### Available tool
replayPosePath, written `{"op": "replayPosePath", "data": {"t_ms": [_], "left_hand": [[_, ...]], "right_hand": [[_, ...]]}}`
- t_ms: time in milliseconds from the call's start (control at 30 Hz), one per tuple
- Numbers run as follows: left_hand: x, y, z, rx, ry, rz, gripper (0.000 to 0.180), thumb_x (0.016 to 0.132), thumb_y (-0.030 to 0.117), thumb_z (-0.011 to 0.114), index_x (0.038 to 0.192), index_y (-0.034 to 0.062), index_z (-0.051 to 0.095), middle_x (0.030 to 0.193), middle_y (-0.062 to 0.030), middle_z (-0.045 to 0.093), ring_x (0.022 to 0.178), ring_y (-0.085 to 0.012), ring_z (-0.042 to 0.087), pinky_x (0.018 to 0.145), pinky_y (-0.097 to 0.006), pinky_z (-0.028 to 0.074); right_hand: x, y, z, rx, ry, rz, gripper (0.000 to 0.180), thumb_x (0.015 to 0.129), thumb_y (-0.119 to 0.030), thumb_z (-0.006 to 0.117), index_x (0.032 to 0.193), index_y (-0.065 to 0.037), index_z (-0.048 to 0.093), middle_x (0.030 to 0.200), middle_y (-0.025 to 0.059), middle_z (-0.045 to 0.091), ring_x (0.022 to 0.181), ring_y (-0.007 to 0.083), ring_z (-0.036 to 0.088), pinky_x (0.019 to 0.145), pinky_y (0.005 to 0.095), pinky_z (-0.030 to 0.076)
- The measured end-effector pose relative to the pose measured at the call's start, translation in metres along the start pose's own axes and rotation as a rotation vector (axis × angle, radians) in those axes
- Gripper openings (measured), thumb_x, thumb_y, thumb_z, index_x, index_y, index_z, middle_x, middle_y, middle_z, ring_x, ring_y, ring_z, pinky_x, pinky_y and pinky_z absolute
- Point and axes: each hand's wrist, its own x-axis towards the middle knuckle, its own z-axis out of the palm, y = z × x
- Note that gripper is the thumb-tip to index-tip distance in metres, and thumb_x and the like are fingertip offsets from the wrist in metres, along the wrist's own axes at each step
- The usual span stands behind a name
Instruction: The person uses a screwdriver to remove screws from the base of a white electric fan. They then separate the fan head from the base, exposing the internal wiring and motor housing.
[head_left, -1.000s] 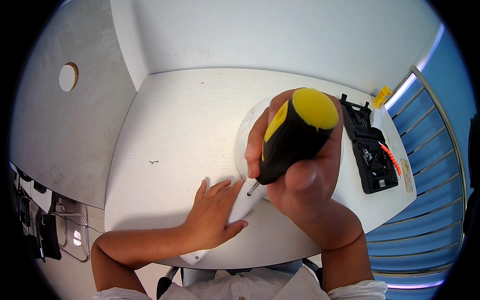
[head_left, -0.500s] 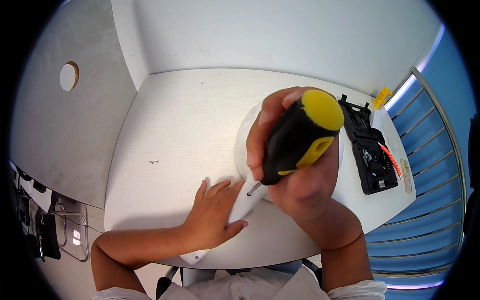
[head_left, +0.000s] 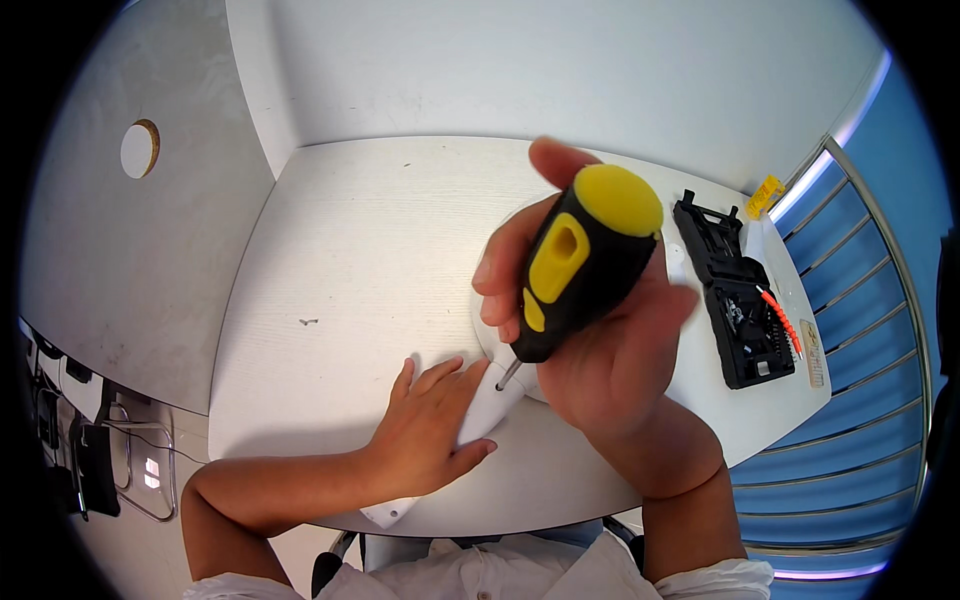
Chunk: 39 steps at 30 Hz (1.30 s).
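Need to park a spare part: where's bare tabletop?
Widest: left half of the table, between the wall and the left hand, save a small grey mark or scrap. Slimmer patch: front right, between the right forearm and black case. Crowded: centre, with the right hand, screwdriver and white part.

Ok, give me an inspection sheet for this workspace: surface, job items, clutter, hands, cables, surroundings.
Surface: white table, small dark mark left of centre.
Job items: yellow-and-black screwdriver, tip at a hole in a white handle; rounded white object behind, partly hidden.
Clutter: open black tool case with orange flexible shaft; yellow object near the far right corner.
Hands: left hand lies over the white handle, fingers spread; right hand holds the screwdriver.
Cables: thin dark cable lower left, off the table.
Surroundings: white wall; metal railing right; grey panel left.
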Motion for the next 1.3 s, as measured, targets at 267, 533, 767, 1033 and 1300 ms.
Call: {"op": "replayPosePath", "data": {"t_ms": [267, 533, 767, 1033, 1300], "left_hand": [[0.002, -0.005, 0.001, -0.011, -0.004, 0.048, 0.077, 0.079, 0.029, 0.064, 0.138, -0.0011, 0.024, 0.130, -0.0226, 0.041, 0.129, -0.0362, 0.030, 0.104, -0.060, 0.017], [0.000, -0.002, 0.001, 0.003, 0.024, 0.026, 0.078, 0.079, 0.030, 0.064, 0.138, 0.0002, 0.023, 0.129, -0.0225, 0.042, 0.129, -0.0362, 0.030, 0.104, -0.060, 0.016], [0.000, 0.000, 0.000, -0.004, -0.004, -0.008, 0.079, 0.079, 0.030, 0.064, 0.139, 0.0002, 0.022, 0.130, -0.0227, 0.041, 0.130, -0.0362, 0.029, 0.104, -0.060, 0.016], [0.000, -0.001, 0.001, 0.017, -0.010, -0.002, 0.079, 0.079, 0.030, 0.064, 0.139, 0.0006, 0.022, 0.129, -0.0227, 0.041, 0.130, -0.0356, 0.029, 0.104, -0.060, 0.016], [0.000, -0.001, 0.001, 0.018, 0.005, 0.006, 0.079, 0.079, 0.031, 0.065, 0.139, 0.0009, 0.022, 0.129, -0.0221, 0.042, 0.130, -0.0356, 0.029, 0.104, -0.061, 0.016]], "right_hand": [[-0.005, -0.003, 0.006, 0.069, 0.110, 0.055, 0.094, 0.069, -0.064, 0.066, 0.128, 0.004, 0.038, 0.089, 0.0081, 0.054, 0.068, 0.0114, 0.055, 0.051, 0.0213, 0.043], [-0.006, -0.010, 0.001, 0.039, 0.081, 0.062, 0.096, 0.072, -0.063, 0.063, 0.133, 0.005, 0.032, 0.091, 0.0065, 0.054, 0.069, 0.0104, 0.056, 0.053, 0.0203, 0.046], [-0.006, -0.012, 0.000, 0.017, 0.081, 0.014, 0.094, 0.077, -0.063, 0.059, 0.134, 0.005, 0.029, 0.091, 0.0064, 0.053, 0.070, 0.0099, 0.055, 0.054, 0.0198, 0.045], [-0.005, -0.005, -0.003, 0.013, 0.033, 0.013, 0.093, 0.079, -0.061, 0.058, 0.135, 0.007, 0.027, 0.092, 0.0071, 0.053, 0.071, 0.0101, 0.055, 0.054, 0.0194, 0.045], [-0.003, -0.003, -0.003, 0.042, 0.024, -0.048, 0.086, 0.081, -0.057, 0.058, 0.134, 0.002, 0.027, 0.091, 0.0102, 0.053, 0.066, 0.0123, 0.056, 0.052, 0.0201, 0.045]]}}
